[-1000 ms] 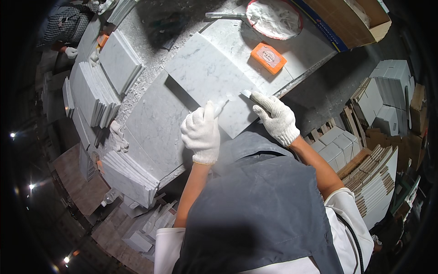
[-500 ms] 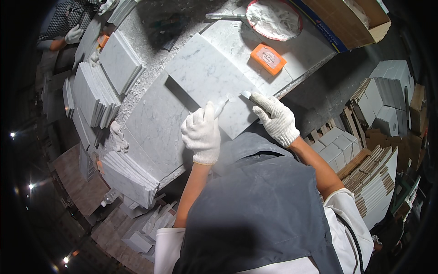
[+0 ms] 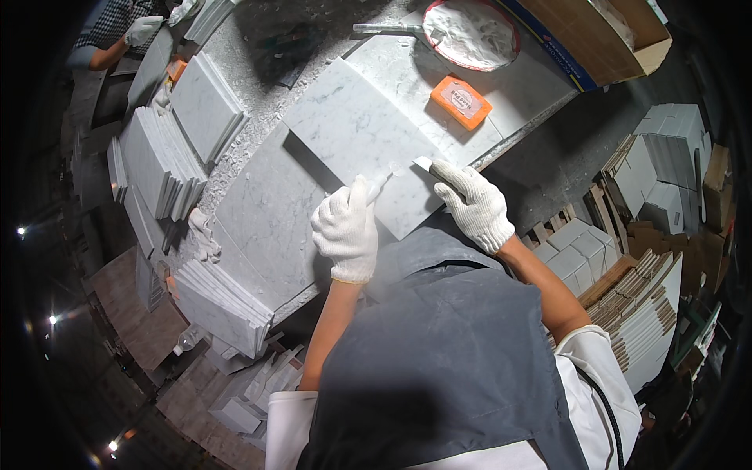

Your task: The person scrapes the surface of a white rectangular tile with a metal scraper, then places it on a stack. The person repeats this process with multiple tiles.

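A grey-veined white marble tile [image 3: 352, 117] lies askew on a larger marble slab [image 3: 258, 211]. Over its near part, my gloved left hand [image 3: 346, 235] is closed on a pale, narrow tool [image 3: 381, 186] with a pointed tip, whose kind I cannot make out. At the tile's right edge, my gloved right hand [image 3: 475, 205] grips a small scraper with a flat blade [image 3: 423, 163] pointing left. Its handle is mostly hidden by the fingers. Between the two tips a small whitish patch shows on the tile.
Beyond the tile sit an orange sanding-block-like brick [image 3: 460, 102] and a red-rimmed round dish [image 3: 429, 23] of white paste. A cardboard box [image 3: 580, 39] stands at the far right. Stacked tiles [image 3: 160, 164] line the left, where a co-worker's gloved hand [image 3: 143, 31] works.
The scraper blade has shifted slightly, while my left hand stays nearly in place. At the upper left, the co-worker's hand has moved up and to the right.
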`<state>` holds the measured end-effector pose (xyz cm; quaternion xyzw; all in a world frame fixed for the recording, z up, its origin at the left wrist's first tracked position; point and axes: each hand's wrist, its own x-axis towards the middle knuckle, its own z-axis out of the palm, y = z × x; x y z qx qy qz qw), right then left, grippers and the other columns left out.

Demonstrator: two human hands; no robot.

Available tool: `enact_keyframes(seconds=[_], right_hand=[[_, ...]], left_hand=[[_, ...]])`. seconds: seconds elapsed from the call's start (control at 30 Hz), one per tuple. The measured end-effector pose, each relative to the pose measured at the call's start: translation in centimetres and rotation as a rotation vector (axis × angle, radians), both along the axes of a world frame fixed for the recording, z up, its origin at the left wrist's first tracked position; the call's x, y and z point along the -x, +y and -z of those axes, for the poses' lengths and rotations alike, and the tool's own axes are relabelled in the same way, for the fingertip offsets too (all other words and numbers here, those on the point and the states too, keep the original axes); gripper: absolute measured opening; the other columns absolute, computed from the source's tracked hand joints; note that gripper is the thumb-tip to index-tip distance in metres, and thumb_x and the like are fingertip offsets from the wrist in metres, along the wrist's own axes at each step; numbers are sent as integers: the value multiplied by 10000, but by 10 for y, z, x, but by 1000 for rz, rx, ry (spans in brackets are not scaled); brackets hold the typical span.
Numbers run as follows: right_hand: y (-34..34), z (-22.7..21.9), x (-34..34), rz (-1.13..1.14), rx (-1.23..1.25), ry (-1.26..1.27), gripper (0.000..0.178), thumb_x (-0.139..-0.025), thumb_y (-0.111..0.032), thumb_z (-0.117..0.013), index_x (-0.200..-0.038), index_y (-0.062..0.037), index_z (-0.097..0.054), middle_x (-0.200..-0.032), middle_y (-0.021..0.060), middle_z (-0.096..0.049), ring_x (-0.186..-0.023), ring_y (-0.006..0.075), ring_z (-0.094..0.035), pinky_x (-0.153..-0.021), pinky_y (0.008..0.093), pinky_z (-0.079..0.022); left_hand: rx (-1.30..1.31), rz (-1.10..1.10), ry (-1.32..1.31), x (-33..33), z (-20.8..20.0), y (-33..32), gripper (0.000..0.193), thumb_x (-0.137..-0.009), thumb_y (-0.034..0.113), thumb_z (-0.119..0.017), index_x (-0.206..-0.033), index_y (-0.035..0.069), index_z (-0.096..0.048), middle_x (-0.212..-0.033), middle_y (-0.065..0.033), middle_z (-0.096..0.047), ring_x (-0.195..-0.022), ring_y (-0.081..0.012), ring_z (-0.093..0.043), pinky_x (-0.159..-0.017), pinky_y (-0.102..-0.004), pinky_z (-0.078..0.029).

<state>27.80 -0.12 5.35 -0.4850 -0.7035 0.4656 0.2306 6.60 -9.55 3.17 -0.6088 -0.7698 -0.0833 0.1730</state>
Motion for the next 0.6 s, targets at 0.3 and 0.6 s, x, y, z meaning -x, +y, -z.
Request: enact_keyframes(seconds=[0.3, 0.6], right_hand=[[4, 19, -4, 87, 185, 153, 429, -971, -101, -696, -1391, -42, -631, -1255, 108, -716, -1068, 175, -686, -941, 303, -535], [116, 23, -23, 280, -133, 99, 363, -994, -240, -688, -1326, -93, -683, -1113, 124, -729, -996, 238, -709, -894, 326, -553]], left_hand=[[88, -128, -275, -4, -1, -7, 450, -786, 196, -837, -1219, 149, -728, -1070, -73, -681, -988, -286, -656, -889, -424, -532], [-300, -239, -1202, -2, -13, -4, 490, -915, 16, -746, -1365, -27, -559, -1241, -121, -656, -1144, -223, -623, -1037, -370, -500]])
